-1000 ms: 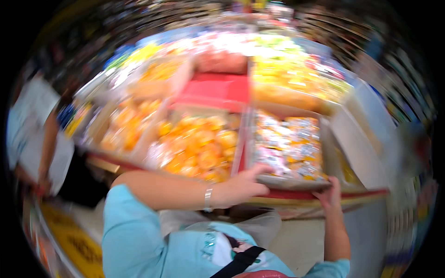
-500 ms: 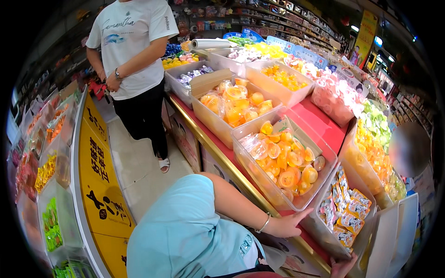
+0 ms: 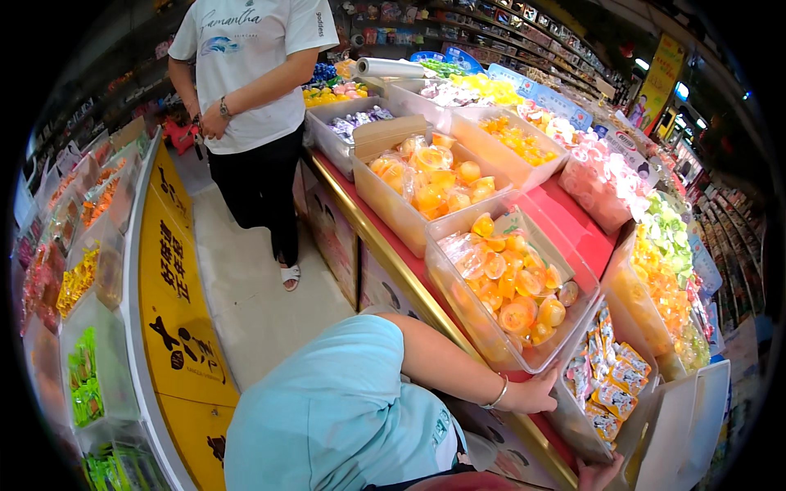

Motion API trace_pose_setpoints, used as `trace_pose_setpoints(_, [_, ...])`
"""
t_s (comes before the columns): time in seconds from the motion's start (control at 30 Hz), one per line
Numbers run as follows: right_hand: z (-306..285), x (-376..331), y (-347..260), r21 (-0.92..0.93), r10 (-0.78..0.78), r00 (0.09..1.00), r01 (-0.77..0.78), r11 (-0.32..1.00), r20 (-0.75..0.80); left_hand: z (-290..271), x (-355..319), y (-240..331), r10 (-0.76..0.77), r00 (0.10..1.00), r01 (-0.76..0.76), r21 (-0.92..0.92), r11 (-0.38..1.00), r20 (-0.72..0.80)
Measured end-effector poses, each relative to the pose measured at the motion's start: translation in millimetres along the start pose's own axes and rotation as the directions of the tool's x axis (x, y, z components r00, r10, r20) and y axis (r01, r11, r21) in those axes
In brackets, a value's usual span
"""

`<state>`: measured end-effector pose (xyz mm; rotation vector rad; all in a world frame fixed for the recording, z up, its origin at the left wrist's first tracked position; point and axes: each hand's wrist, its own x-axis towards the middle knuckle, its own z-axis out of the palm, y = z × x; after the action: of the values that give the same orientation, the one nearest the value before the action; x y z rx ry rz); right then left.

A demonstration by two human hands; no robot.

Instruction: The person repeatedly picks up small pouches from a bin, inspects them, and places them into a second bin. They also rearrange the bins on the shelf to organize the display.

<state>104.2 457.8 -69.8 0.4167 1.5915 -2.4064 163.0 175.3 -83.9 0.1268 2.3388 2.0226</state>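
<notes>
A translucent plastic bin (image 3: 586, 442) of small orange and white sachets (image 3: 614, 389) stands at the near end of the red-topped counter. My left hand (image 3: 532, 393) grips its left wall, fingers at the rim. At the bin's near corner is my right hand (image 3: 600, 472), its thumb against the wall and the other fingers mostly hidden below. Right beside it, on the left, sits a clear bin (image 3: 458, 307) heaped with orange and yellow jelly cups (image 3: 516, 286).
More candy bins, including an orange-jelly bin (image 3: 391, 192), line the counter (image 3: 573, 209) behind. A person (image 3: 254, 106) in a white shirt stands in the aisle. Candy bins (image 3: 106, 360) fill the left-hand shelf. Other bins stand to the right (image 3: 688, 409).
My view has shifted slightly. The sachet bin now sits closer to the jelly-cup bin. My left hand's outstretched fingers have closed in at the sachet bin's wall.
</notes>
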Motion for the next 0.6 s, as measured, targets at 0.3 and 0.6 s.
trace_pose_setpoints(0.3, [-5, -17, -30, -0.273, -0.051, 0.998, 0.056, 0.96, 0.023, -6, -9, 30, -0.113, 0.994, 0.11, -0.209, 0.972, -0.005])
trace_pose_setpoints(0.6, [-24, -80, -6, 0.085, 0.069, 0.987, -0.057, 0.995, -0.143, -18, -67, 37, -0.136, 0.935, 0.181, -0.111, 0.977, 0.329])
